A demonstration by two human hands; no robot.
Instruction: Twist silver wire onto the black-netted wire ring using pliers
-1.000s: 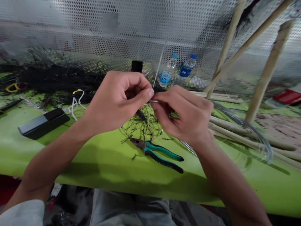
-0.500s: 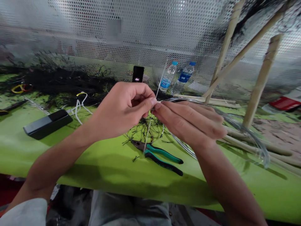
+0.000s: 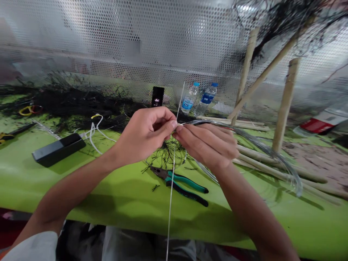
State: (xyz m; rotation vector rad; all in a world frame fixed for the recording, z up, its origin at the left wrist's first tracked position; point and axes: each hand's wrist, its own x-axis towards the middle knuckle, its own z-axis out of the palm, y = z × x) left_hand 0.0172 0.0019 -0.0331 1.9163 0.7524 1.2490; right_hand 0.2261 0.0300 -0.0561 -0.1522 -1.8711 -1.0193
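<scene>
My left hand (image 3: 148, 136) pinches a thin, straight, pale wire (image 3: 170, 197) between thumb and forefinger. The wire slants from above my fingers down past the table's front edge. My right hand (image 3: 208, 143) meets it at the same spot, its fingertips pressed together on the wire and the other fingers stretched back. A short silvery strand shows at the joined fingertips; exactly how the pieces cross is hidden. Below my hands, pliers (image 3: 181, 185) with green and black handles lie on the table. Behind them is a tangle of thin black strands (image 3: 163, 154).
A coil of clear or silvery wire (image 3: 288, 170) spreads under and right of my right hand, beside wooden sticks (image 3: 261, 165). A dark box (image 3: 58, 149) with white cable lies left. Two bottles (image 3: 207, 98) and a phone (image 3: 157, 96) stand behind. Wooden poles (image 3: 285, 105) rise at right.
The wire now reaches down past the table's front edge; before, its lower end showed near the pliers. Both hands keep their pinch at nearly the same place. The view has shifted slightly.
</scene>
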